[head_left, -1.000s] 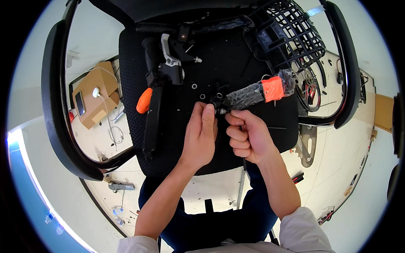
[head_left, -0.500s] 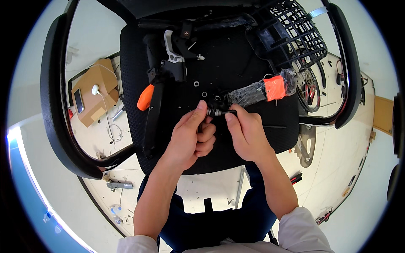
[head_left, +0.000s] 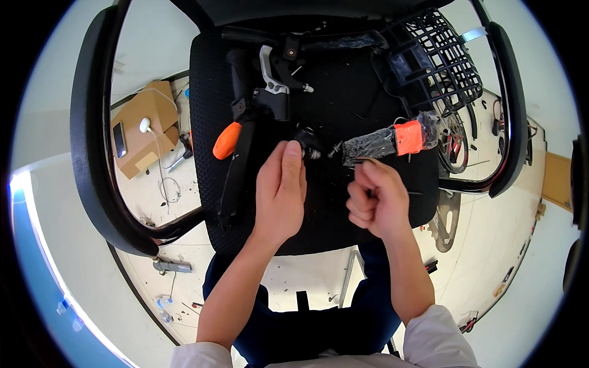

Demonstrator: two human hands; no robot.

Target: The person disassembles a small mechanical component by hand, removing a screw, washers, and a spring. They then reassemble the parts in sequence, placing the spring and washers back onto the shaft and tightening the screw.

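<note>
- Chair seat [head_left: 331, 214]: black, speckled mesh.
- Armrests [head_left: 92, 153]: glossy black.
- Basket [head_left: 448, 55]: black grid.
- Handle [head_left: 227, 140]: orange.
- Bundle [head_left: 374, 144]: black, orange band.
- Lever [head_left: 267, 66]: silver.
- Box [head_left: 144, 132]: brown.
- Sleeves [head_left: 438, 334]: white.
- Floor [head_left: 527, 245]: off-white.

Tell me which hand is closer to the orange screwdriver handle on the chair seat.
Left. The left hand lies just right of the orange screwdriver handle, fingertips near it but apart; the right hand is farther right across the chair seat.

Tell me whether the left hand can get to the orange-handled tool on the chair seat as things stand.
Probably yes. The left hand is at a small black part near the middle of the chair seat, and the orange-handled tool lies just to its left on the same surface, with nothing visible between them.
</note>
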